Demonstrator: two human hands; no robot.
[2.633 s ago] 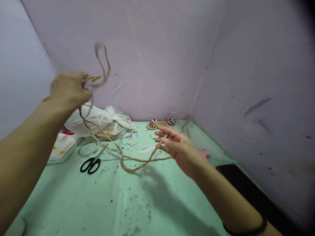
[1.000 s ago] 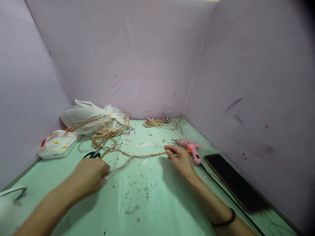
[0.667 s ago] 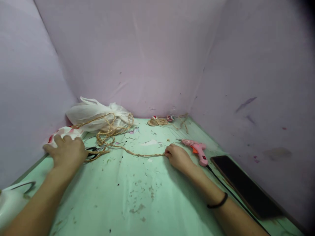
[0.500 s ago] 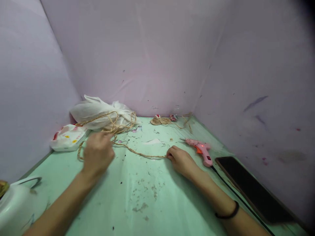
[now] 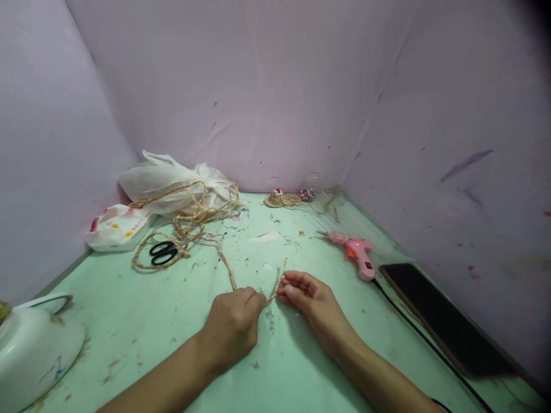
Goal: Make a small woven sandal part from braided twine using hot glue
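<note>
A tan braided cord (image 5: 227, 265) runs from a loose heap at the back left into my left hand (image 5: 235, 321), whose fingers are closed around it near its end. The short free end sticks up past that hand. My right hand (image 5: 316, 304) pinches this end between thumb and fingers, just right of the left hand. Black-handled scissors (image 5: 163, 252) lie within a loop of the cord, their blades mostly hidden. To the right of my right hand, a pink glue gun (image 5: 353, 249) rests on its side with a small red light showing.
A white plastic bag (image 5: 172, 180) and a white packet (image 5: 120, 226) lie at the back left. Woven pieces with beads (image 5: 282, 199) sit by the back wall. On the right are a dark phone (image 5: 443, 318) and a black cable (image 5: 424, 332); a white rounded object (image 5: 38, 355) stands front left.
My left hand has moved right and nearer, beside my right hand, drawing the cord along. The scissors it covered now show. My right hand has lifted the cord's end upright.
</note>
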